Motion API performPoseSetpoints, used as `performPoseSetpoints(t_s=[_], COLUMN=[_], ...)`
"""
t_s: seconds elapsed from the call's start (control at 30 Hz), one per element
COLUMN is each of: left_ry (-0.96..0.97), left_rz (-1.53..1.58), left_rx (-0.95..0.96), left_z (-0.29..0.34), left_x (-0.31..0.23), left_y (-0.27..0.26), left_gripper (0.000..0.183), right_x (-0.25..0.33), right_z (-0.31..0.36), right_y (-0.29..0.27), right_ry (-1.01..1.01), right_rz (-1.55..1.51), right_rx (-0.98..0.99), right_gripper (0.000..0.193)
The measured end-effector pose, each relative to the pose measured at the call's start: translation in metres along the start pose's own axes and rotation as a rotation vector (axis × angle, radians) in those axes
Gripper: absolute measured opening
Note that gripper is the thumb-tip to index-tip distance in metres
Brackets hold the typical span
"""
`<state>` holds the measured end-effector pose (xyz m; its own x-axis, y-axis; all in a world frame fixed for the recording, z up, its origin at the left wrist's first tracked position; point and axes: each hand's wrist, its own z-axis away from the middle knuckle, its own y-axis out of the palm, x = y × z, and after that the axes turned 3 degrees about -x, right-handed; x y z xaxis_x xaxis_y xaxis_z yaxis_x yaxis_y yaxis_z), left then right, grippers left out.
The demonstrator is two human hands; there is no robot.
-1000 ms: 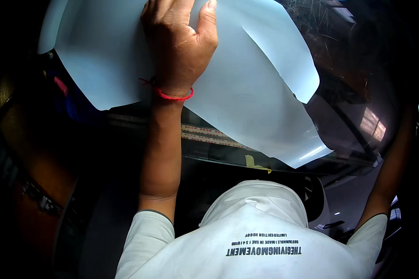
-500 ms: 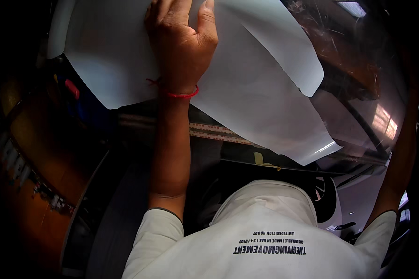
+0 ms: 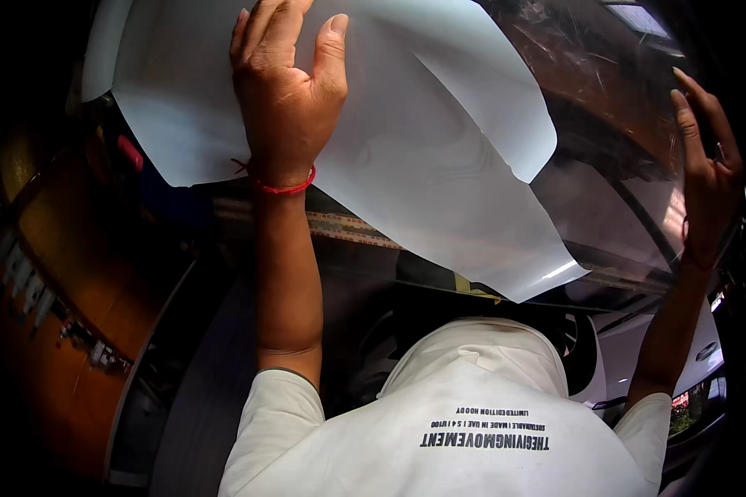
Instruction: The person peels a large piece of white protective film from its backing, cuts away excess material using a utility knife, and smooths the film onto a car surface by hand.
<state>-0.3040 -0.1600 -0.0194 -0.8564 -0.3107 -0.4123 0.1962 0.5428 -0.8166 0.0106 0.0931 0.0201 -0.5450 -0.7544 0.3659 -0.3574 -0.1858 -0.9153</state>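
A large pale grey-white sheet (image 3: 423, 157) with cut, curved edges lies over the upper middle of the view. On it rests my left hand (image 3: 290, 91), fingers stretched and thumb apart, a red string round the wrist; its fingertips reach the upper rim of the view. My right hand (image 3: 709, 157) is at the far right, fingers extended and spread, with nothing seen in it. Beside and partly behind that hand is a glossy, see-through surface (image 3: 597, 91) with scratches and reflections; whether the hand touches it I cannot tell.
Under the sheet's near edge runs a strip with printed marks (image 3: 352, 228). A piece of yellow tape (image 3: 472, 287) sticks near the front edge. At left, a red-handled thing (image 3: 129, 153) and a row of small metallic parts (image 3: 91, 348) lie in shadow. A white car (image 3: 688, 352) shows at lower right.
My left hand and the pale sheet have shifted a little left and nearer. My right hand has come down out of the dark at upper right and now shows with its fingers apart.
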Motion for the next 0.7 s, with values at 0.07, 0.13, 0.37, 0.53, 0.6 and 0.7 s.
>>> performPoseSetpoints(t_s=[0.07,0.13,0.37,0.53,0.6,0.7], left_ry=[-0.013,-0.138,-0.236,-0.227,-0.212,-0.160], left_rz=[0.080,0.061,-0.016,0.001,0.020,-0.054], left_rx=[-0.040,0.004,0.073,0.059,0.040,0.023], left_z=[0.004,0.004,0.018,0.018,0.018,0.022], left_x=[0.009,0.011,0.032,0.034,0.036,0.049], left_y=[0.005,-0.001,-0.015,-0.013,-0.013,-0.012], left_gripper=[0.035,0.041,0.057,0.059,0.060,0.060], right_x=[0.060,0.097,0.118,0.113,0.107,0.105], right_z=[0.028,0.039,0.040,0.036,0.035,0.025], right_y=[0.005,0.025,0.046,0.053,0.053,0.051], right_ry=[0.139,0.173,0.576,0.773,0.841,0.926], right_rz=[-0.309,-0.433,-0.817,-0.934,-1.005,-1.067], right_rx=[0.188,0.247,0.102,0.146,0.155,0.168], right_gripper=[0.040,0.041,0.009,0.016,0.014,0.014])
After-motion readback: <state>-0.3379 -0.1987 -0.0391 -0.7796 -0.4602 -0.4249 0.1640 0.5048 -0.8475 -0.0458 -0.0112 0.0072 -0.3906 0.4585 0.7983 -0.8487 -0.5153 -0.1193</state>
